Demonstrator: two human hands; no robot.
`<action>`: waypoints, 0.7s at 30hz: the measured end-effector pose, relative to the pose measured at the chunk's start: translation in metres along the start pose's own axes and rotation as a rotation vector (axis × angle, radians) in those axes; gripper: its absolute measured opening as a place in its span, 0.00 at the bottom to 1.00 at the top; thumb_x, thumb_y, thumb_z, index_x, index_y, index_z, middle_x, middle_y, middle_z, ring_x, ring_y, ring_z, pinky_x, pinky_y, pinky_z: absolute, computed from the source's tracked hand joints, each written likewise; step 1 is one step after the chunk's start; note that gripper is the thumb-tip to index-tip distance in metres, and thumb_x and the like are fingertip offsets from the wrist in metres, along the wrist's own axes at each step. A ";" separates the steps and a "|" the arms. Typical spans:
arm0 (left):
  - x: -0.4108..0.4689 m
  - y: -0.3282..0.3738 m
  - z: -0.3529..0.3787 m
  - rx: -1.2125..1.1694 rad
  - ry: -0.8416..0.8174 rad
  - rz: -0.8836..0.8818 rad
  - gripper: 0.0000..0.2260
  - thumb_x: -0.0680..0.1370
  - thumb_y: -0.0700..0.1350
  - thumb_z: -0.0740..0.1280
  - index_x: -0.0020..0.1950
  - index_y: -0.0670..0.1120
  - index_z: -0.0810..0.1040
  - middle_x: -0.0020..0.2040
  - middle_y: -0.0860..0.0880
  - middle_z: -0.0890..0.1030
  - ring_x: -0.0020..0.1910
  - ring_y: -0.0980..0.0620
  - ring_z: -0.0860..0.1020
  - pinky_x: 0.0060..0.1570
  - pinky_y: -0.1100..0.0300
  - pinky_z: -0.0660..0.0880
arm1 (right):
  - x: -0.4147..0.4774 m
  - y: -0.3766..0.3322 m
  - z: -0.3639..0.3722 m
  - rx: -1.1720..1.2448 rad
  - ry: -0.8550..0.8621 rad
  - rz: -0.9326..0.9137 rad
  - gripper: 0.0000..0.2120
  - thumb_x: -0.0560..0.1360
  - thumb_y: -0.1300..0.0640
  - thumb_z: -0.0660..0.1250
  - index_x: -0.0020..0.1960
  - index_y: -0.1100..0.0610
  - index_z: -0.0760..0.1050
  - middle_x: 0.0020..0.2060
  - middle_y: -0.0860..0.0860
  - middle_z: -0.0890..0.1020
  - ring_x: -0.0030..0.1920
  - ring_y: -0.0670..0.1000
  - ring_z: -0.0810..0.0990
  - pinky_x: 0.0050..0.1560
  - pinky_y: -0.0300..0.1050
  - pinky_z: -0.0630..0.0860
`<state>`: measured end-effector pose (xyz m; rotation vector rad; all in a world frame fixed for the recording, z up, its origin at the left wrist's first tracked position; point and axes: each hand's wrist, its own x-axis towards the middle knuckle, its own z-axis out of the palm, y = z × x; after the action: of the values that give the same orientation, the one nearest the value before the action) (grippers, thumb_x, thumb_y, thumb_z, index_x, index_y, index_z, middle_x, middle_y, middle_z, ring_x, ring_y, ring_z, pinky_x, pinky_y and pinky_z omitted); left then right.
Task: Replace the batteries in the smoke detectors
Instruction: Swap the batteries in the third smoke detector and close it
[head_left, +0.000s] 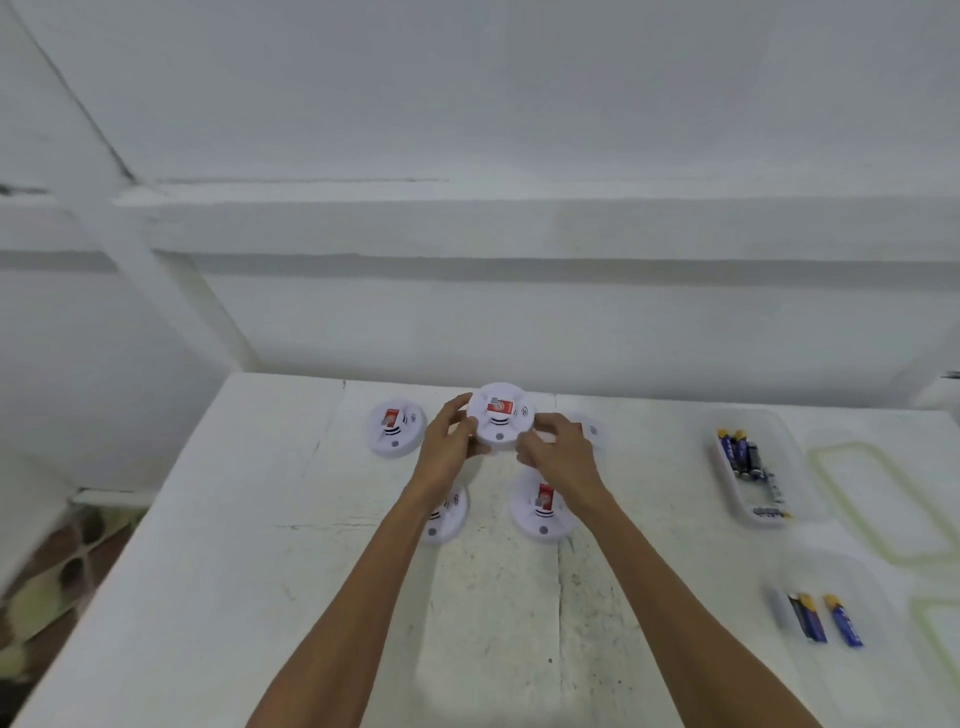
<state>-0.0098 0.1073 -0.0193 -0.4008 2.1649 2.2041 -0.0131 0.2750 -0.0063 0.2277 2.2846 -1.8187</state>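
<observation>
The left hand (449, 441) and the right hand (558, 449) grip one smoke detector (498, 421) by its rim from either side, fingers curled around the edge, over the far middle of the white bench (208, 597). It faces up, with a red label on top. I cannot tell whether it touches the bench.

A second detector (395, 428) lies to its left. A third detector (447, 519) lies partly under the left forearm, and a fourth detector (543, 512) sits beside it. A fifth detector (592, 431) shows just behind the right hand.

Well off to the right, a far clear tub (795, 499) holds blue batteries (740, 452), and a near clear tub (878, 587) holds more batteries (844, 621). A green-rimmed lid (878, 499) lies beside the far tub.
</observation>
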 end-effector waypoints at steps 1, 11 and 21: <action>0.003 -0.001 -0.003 0.016 -0.003 -0.013 0.14 0.83 0.37 0.62 0.64 0.52 0.78 0.58 0.46 0.84 0.53 0.49 0.85 0.47 0.58 0.82 | 0.004 -0.001 0.004 -0.032 -0.013 0.017 0.12 0.76 0.57 0.66 0.60 0.53 0.76 0.52 0.46 0.82 0.41 0.43 0.84 0.40 0.34 0.76; 0.014 -0.026 -0.017 0.499 0.074 0.030 0.07 0.78 0.36 0.63 0.50 0.40 0.80 0.45 0.46 0.85 0.45 0.48 0.80 0.42 0.61 0.74 | 0.026 0.004 0.025 -0.382 -0.053 0.019 0.12 0.74 0.60 0.63 0.32 0.57 0.69 0.29 0.53 0.77 0.31 0.49 0.72 0.33 0.41 0.65; 0.009 -0.016 -0.012 0.605 0.097 0.066 0.14 0.82 0.38 0.63 0.67 0.42 0.78 0.60 0.48 0.81 0.60 0.48 0.78 0.58 0.60 0.71 | 0.026 0.010 0.013 -0.408 0.013 -0.091 0.12 0.78 0.61 0.64 0.59 0.60 0.81 0.53 0.53 0.85 0.52 0.51 0.82 0.53 0.37 0.74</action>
<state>-0.0136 0.0946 -0.0365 -0.4092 2.7662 1.4543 -0.0346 0.2648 -0.0252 0.0686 2.6459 -1.3446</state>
